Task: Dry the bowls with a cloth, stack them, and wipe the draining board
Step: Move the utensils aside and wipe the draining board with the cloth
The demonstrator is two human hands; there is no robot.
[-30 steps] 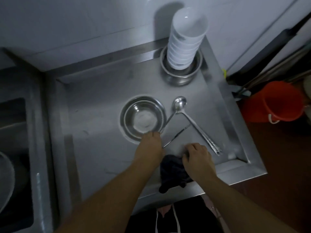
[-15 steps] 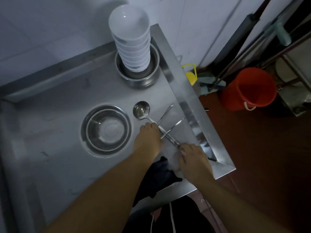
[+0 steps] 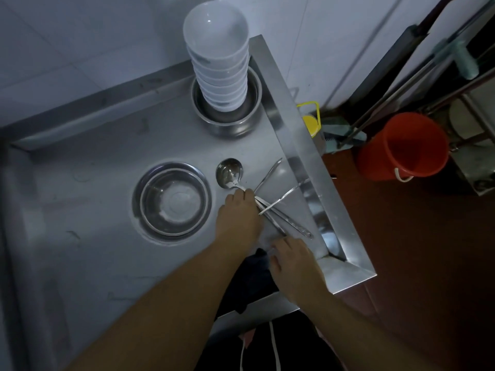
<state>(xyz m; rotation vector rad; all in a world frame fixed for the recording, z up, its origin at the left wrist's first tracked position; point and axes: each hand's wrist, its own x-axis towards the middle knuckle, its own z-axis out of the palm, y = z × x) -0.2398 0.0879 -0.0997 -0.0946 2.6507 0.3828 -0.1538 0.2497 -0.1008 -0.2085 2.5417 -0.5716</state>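
A tall stack of white bowls (image 3: pixel 217 57) stands inside a steel bowl (image 3: pixel 227 124) at the back right corner of the steel draining board (image 3: pixel 88 162). Nested steel bowls (image 3: pixel 171 202) sit mid-board. To their right lie a ladle (image 3: pixel 229 172) and thin metal utensils (image 3: pixel 284 196), crossed over each other. My left hand (image 3: pixel 238 215) grips the ladle handle where the utensils cross it. My right hand (image 3: pixel 294 263) lies with curled fingers on a dark cloth (image 3: pixel 251 282) at the front edge; the cloth hangs partly over the rim.
The board's raised rim (image 3: pixel 308 156) runs along the right side. Beyond it on the floor stand an orange bucket (image 3: pixel 404 145), a yellow-capped container (image 3: pixel 312 121) and leaning mop handles (image 3: pixel 401 84). A tiled wall (image 3: pixel 93 36) is behind.
My left hand left the steel bowls' rim and went right onto the ladle handle, drawing the thin utensils together across it. My right hand stayed on the cloth. The view swung right.
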